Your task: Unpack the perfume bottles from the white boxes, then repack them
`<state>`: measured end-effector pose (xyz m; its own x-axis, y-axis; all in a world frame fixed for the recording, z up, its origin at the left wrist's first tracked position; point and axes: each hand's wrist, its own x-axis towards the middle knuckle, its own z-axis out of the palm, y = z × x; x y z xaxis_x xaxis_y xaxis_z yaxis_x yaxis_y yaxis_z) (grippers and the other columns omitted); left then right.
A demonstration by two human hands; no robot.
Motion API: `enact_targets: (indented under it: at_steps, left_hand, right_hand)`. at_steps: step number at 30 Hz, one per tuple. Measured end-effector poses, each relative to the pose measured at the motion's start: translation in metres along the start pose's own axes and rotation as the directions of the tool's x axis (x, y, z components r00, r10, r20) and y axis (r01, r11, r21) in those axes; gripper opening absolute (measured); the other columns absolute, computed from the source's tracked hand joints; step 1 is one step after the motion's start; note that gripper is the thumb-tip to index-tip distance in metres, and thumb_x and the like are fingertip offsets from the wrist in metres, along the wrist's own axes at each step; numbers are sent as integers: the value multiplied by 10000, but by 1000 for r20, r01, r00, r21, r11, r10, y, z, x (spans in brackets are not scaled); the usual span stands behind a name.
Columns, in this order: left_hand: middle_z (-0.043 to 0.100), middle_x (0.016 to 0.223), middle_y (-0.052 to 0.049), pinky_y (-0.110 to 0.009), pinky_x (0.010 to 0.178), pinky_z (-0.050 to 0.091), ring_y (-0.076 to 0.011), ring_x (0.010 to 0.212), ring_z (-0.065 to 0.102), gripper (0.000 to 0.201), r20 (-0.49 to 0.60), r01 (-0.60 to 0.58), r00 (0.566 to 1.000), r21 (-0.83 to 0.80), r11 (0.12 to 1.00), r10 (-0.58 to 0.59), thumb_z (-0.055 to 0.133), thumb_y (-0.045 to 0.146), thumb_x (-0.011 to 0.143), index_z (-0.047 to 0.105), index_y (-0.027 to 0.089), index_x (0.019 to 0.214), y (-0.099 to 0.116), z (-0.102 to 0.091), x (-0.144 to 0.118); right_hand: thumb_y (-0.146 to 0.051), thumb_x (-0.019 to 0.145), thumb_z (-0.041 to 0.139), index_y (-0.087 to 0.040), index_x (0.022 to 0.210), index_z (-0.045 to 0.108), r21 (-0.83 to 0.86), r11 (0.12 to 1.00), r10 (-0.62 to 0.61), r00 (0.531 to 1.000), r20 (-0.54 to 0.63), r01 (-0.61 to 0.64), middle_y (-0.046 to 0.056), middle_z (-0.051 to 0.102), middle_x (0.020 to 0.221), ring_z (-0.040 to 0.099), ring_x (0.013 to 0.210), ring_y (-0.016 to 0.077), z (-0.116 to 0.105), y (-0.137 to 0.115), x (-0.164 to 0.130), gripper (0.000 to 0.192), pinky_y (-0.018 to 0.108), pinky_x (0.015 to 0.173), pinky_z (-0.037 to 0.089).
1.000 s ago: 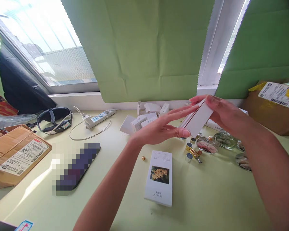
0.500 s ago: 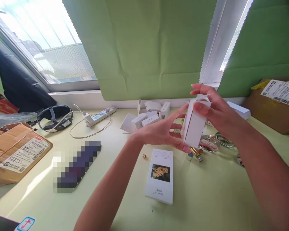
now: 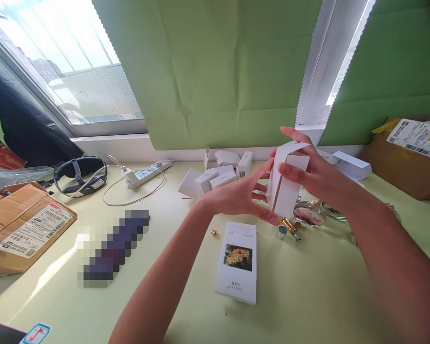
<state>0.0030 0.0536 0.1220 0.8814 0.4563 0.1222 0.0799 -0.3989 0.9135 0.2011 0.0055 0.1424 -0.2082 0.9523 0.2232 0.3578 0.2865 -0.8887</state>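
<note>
Both hands hold a white cardboard box (image 3: 286, 196) above the table, its top flap standing up and a long gap running down one side. My left hand (image 3: 245, 196) supports the box at its left and lower edge, thumb along the bottom. Around the upper right side wraps my right hand (image 3: 313, 167), its thumb on the near face. Below the box lie a gold sprayer (image 3: 290, 226) and a small silver cap (image 3: 281, 232). A flat white box with a flower picture (image 3: 235, 282) rests nearer to me, with a small gold ring (image 3: 214, 232) to its left.
Several small white boxes (image 3: 224, 177) sit at the back. Glass bottles (image 3: 308, 215) lie to the right, partly behind my forearm. A power strip (image 3: 146, 174), a headset (image 3: 80, 177), a pixelated dark object (image 3: 116, 248) and a brown parcel (image 3: 32, 229) occupy the left; a large carton (image 3: 404, 162) stands right.
The box has shifted slightly left and turned in my hands. Its side gap looks wider, and the top flap now stands out. The things on the table have stayed put.
</note>
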Motion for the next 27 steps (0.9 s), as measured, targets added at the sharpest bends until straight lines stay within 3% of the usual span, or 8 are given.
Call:
enact_targets:
  at_steps: [4,7,12,16,18,22,24,27]
  left_hand:
    - [386,1506,-98,-492,1040,472,-283,1254,533,1070,2,16,1000,39,999,-17,811,311,685,161,380,1532,0,1,0]
    - [391,1506,-87,-467,1040,472,-286,1281,515,1053,-1,4,1000,63,998,-4,791,325,716,133,384,1535,1,1,0]
    - [404,1504,-60,-464,1092,409,-297,1394,379,963,-89,11,996,195,981,6,696,390,816,58,391,1538,7,9,0]
    - [496,1410,-81,-489,1102,372,-316,1400,346,755,-193,17,980,353,936,55,581,449,891,182,317,1518,7,22,4]
    - [499,1396,-91,-476,1077,391,-315,1365,381,674,-232,19,970,385,923,77,536,398,916,215,290,1498,6,26,7]
    - [490,1376,-117,-423,1008,446,-284,1243,486,725,-263,47,964,335,941,45,522,265,893,141,261,1510,5,20,6]
    - [510,1338,-107,-393,952,484,-254,1163,535,706,-245,45,969,230,972,13,525,256,885,171,274,1496,7,14,3]
    - [542,1285,-87,-367,911,510,-236,1138,555,608,-186,38,982,22,999,-34,548,262,876,305,269,1433,10,8,-1]
  right_hand:
    - [-517,818,654,-425,1508,132,5,1000,-28,999,-29,28,11,612,1206,605,1060,263,2,8,4,870,418,889,543]
    - [-549,789,677,-423,1501,152,0,1000,-17,998,-66,17,13,632,1137,637,991,270,3,10,6,894,414,809,568]
    - [-612,780,656,-406,1488,163,-37,999,-35,954,-297,25,39,581,1229,611,1093,288,5,11,9,887,437,894,537]
    - [-629,745,682,-372,1496,111,-19,1000,-7,896,-445,-1,60,528,1295,552,1192,291,13,7,11,978,449,1003,476]
    - [-616,728,706,-366,1509,60,25,1000,26,907,-420,-17,64,526,1312,546,1202,294,15,6,12,1044,442,993,485]
    - [-559,745,721,-367,1516,13,247,969,53,956,-288,20,56,516,1386,551,1211,276,7,13,14,1064,410,943,524]
    - [-522,785,704,-369,1498,123,345,937,12,979,-204,60,42,521,1405,516,1258,250,-1,17,14,932,381,958,518]
    - [-467,844,665,-353,1342,432,370,924,-75,994,-81,99,18,572,1360,524,1243,237,-9,23,11,563,363,922,529]
